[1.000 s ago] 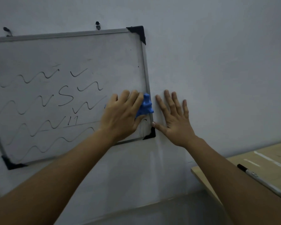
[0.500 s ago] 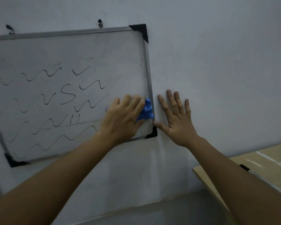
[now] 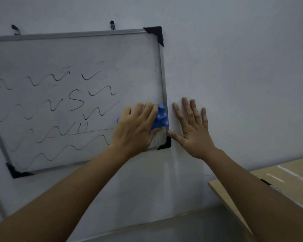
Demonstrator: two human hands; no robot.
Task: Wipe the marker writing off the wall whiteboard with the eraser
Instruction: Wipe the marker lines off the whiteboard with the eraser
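A: Where is the eraser point(image 3: 160, 119)?

B: On the board point(image 3: 112, 55), low on its right side, just inside the frame's right edge and a little above the black lower-right corner cap point(image 3: 166, 144). It is blue, and most of it is hidden under the left hand point(image 3: 136, 128).

A: How does that hand hold it?

B: Palm down, fingers curled over it, pressing it flat against the board. Only the eraser's right end and a sliver at the left of the knuckles show.

A: And the right hand point(image 3: 193, 128)?

B: Spread flat on the wall point(image 3: 234, 67), just right of the board, holding nothing. Its thumb tip touches the frame right above that corner cap.

A: What writing point(image 3: 75, 102) is on the board?

B: Black wavy lines, an S, a tick and an underlined 11, all to the left of the eraser. The strip above the eraser, along the right edge, looks bare apart from a couple of dots.

A: Anything else near the board?

B: A wooden table point(image 3: 287, 175) lower right of it, with a marker point(image 3: 271, 186) partly hidden behind the right forearm.
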